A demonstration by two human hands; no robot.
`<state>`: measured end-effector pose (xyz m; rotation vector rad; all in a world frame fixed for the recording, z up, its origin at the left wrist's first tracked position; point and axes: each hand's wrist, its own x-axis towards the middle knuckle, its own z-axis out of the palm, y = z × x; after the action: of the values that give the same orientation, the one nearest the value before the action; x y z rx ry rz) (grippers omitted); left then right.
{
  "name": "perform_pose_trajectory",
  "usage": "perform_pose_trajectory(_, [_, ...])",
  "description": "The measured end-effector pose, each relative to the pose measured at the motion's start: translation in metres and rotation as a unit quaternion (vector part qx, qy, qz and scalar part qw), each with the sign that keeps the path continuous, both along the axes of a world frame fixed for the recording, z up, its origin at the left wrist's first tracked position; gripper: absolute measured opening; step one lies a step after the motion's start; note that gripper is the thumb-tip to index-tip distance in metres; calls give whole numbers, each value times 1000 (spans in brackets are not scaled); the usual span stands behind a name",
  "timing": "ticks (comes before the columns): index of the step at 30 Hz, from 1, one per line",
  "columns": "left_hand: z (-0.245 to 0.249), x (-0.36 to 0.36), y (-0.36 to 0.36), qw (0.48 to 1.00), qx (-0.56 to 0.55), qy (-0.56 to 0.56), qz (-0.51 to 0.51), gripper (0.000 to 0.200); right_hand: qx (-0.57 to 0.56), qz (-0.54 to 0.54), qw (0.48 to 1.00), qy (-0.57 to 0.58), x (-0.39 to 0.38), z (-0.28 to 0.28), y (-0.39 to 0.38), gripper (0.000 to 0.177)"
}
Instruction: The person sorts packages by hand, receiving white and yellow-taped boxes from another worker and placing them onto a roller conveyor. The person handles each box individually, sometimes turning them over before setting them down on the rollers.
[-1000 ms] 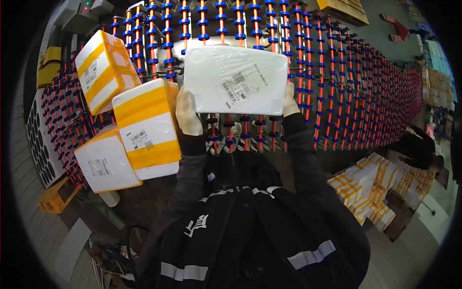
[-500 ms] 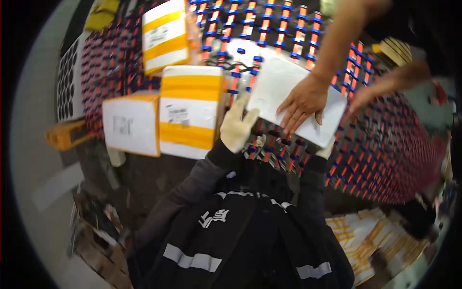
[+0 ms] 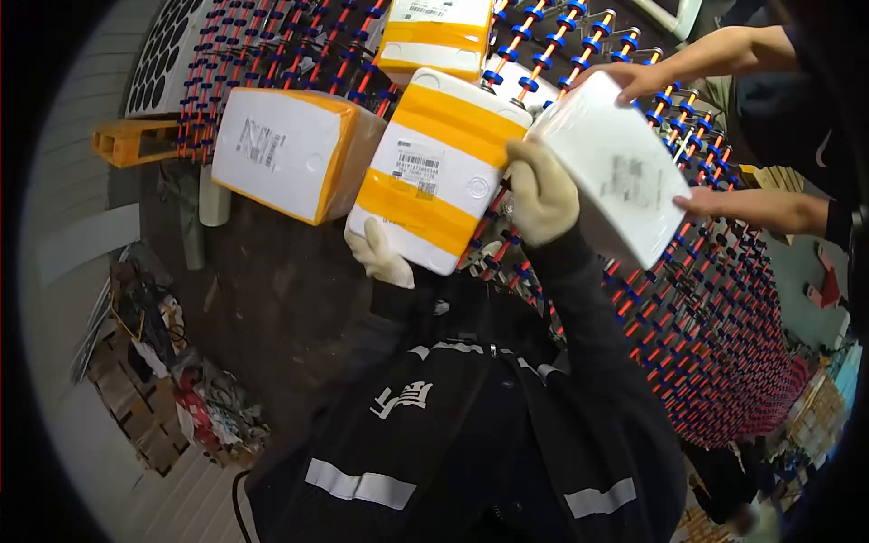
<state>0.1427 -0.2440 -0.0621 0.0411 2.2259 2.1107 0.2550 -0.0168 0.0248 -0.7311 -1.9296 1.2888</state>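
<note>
A white foam box with yellow tape and a printed label [image 3: 416, 167] sits tilted between my two gloved hands on the roller conveyor. My left hand [image 3: 378, 255] grips its near left corner, thumb on top. With curled fingers, my right hand [image 3: 543, 195] holds its right side near the far corner. Just right of that hand, another white foam box [image 3: 625, 154] with a label is tipped up between a co-worker's two hands. To the left, a third taped box [image 3: 272, 154] rests with its labelled face towards me.
Beyond the middle box lies another taped foam box [image 3: 434, 41]. The conveyor [image 3: 715, 317] with red rollers and blue wheels curves away to the right. A yellow pallet-like object [image 3: 136, 143] is at far left, and cardboard and clutter [image 3: 195, 389] lie on the floor below.
My hands have gone from the plain white box to the taped box at its left. The co-worker now holds the white box tipped, label showing. The view has shifted.
</note>
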Motion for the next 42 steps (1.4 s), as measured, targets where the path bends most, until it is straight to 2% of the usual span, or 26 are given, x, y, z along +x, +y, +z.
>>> perform_pose_trajectory(1, [3, 0, 4, 1000, 20, -8, -3, 50, 179, -15, 983, -28, -17, 3, 10, 26])
perform_pose_trajectory(3, [6, 4, 7, 999, 33, -23, -8, 49, 245, -42, 966, -70, -45, -14, 32, 33])
perform_pose_trajectory(6, [-2, 2, 1, 999, 20, -29, -15, 49, 188, 3, 953, -236, -63, -38, 50, 40])
perform_pose_trajectory(9, [4, 0, 4, 999, 8, -29, -24, 50, 14, 19, 965, -261, -56, -39, 59, 46])
perform_pose_trajectory(10, [8, 0, 7, 997, 41, -60, -14, 51, 14, 20, 965, -261, -53, -44, 61, 46])
perform_pose_trajectory(13, [-1, -4, 4, 989, 105, -107, -10, 52, -56, 5, 977, -207, -43, -80, 69, 47])
perform_pose_trajectory(15, [-12, -7, 2, 981, 161, -106, -21, 52, -240, 12, 968, -77, -33, -102, 75, 47])
perform_pose_trajectory(17, [-21, -6, 2, 968, 218, -122, -23, 51, -322, -1, 946, 25, -23, -136, 72, 49])
perform_pose_trajectory(18, [-27, -6, 3, 952, 273, -138, -23, 51, -306, -18, 952, -13, -16, -135, 70, 50])
perform_pose_trajectory(20, [-31, 5, -9, 954, 253, -159, -40, 50, -273, -26, 958, -89, 1, -131, 61, 51])
perform_pose_trajectory(22, [-20, 17, 6, 951, 246, -168, -82, 50, -299, -46, 951, 57, 35, -168, 57, 42])
perform_pose_trajectory(23, [-6, 31, 15, 948, 252, -164, -106, 51, 11, -58, 998, -1, 59, -169, 52, 36])
perform_pose_trajectory(24, [10, 41, 30, 942, 263, -159, -133, 52, -231, -123, 963, 70, 78, -154, 51, 34])
perform_pose_trajectory(27, [13, 68, 57, 938, 207, -130, -244, 52, -379, -78, 900, 199, 147, -79, 47, 46])
perform_pose_trajectory(29, [41, 87, 93, 912, 218, -172, -303, 51, -346, -114, 901, 238, 179, -47, 53, 56])
perform_pose_trajectory(31, [45, 104, 139, 885, 241, -186, -353, 55, -282, -228, 895, 259, 215, -27, 57, 63])
perform_pose_trajectory(32, [48, 109, 169, 866, 267, -148, -395, 56, -285, -223, 888, 282, 231, -16, 74, 63])
perform_pose_trajectory(33, [38, 109, 194, 888, 117, 11, -444, 56, -290, -220, 880, 304, 248, -7, 88, 63])
perform_pose_trajectory(35, [35, 131, 263, 882, 132, -21, -452, 56, -316, -306, 829, 345, 269, 0, 115, 57])
perform_pose_trajectory(36, [41, 125, 295, 865, 30, 211, -455, 60, -283, -358, 851, 259, 306, -43, 145, 51])
perform_pose_trajectory(37, [45, 126, 323, 878, 30, 120, -463, 63, -214, -380, 864, 251, 335, -97, 176, 45])
perform_pose_trajectory(38, [44, 126, 341, 872, -34, 126, -472, 64, -200, -358, 896, 169, 310, -77, 176, 43])
perform_pose_trajectory(39, [51, 122, 343, 834, -76, 119, -534, 61, -237, -417, 864, 154, 294, -90, 183, 47])
perform_pose_trajectory(40, [50, 125, 335, 807, -21, 84, -584, 51, 32, -369, 915, -160, 337, -173, 197, 52])
perform_pose_trajectory(41, [48, 132, 318, 774, 33, 47, -631, 43, -313, -512, 793, 107, 271, -124, 179, 55])
perform_pose_trajectory(42, [65, 130, 295, 748, 55, -26, -660, 39, -299, -469, 829, 53, 291, -155, 176, 58])
